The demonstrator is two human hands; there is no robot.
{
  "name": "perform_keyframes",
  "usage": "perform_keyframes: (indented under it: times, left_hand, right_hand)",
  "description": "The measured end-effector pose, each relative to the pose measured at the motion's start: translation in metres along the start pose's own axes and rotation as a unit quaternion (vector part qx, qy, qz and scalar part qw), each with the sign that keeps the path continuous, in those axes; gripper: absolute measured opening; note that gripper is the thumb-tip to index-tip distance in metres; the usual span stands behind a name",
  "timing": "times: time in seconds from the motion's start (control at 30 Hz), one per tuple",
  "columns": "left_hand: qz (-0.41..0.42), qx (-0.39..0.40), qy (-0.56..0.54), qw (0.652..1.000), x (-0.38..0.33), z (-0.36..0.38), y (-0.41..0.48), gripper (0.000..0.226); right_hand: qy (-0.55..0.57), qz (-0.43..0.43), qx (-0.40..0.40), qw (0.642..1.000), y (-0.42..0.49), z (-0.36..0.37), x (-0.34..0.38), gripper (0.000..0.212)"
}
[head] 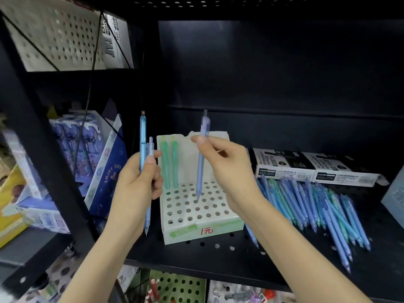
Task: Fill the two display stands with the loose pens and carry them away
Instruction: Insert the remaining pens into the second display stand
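Left hand [140,178] nearest, fingers curled round 2 pens, both upright, clickers up, tips down. Teal pen [142,132] sticks well above the fist; pale blue pen [148,215] sits lower, its tip hanging below the palm, left of the stand.

Right hand [229,169] pinches 1 lavender pen [200,178] between thumb and forefinger, gripping the upper barrel. Long axis near vertical, clicker up and leaning slightly right, tip down over the hole grid. Tip looks to be at a hole mouth in a middle row, but I can't tell if it's in.

White display stand [218,231] sits on the black perforated shelf [207,256] between the hands. 2 green pens [165,167] stand upright in its back-left holes.

Loose pens [317,204] are piled on the shelf right of the stand, tips mostly toward the camera. Marker boxes [306,167] lie behind the pile.
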State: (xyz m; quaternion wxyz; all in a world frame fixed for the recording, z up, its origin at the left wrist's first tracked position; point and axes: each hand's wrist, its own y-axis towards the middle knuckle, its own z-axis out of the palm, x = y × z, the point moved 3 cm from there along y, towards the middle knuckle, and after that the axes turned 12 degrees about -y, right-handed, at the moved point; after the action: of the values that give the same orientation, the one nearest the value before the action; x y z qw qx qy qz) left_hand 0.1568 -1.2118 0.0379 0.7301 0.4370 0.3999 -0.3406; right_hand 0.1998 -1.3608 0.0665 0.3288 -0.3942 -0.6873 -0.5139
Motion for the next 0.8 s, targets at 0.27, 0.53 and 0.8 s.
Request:
perform_keyframes:
  times: [0.27, 0.53, 0.8]
  left_hand:
    - [-0.006, 0.020, 0.012, 1.000, 0.000, -0.003, 0.002, 0.020]
    - [0.005, 0.041, 0.028, 0.999, -0.004, -0.008, 0.001, 0.022]
    - [-0.011, 0.077, 0.026, 0.997, -0.006, -0.005, 0.000, 0.026]
  right_hand:
    - [-0.156, -0.042, -0.052, 0.985, 0.018, 0.024, -0.026, 0.039]
    - [-0.274, -0.035, -0.011, 0.961, 0.025, 0.037, -0.033, 0.040]
    - [-0.324, -0.022, 0.009, 0.946, 0.030, 0.040, -0.031, 0.043]
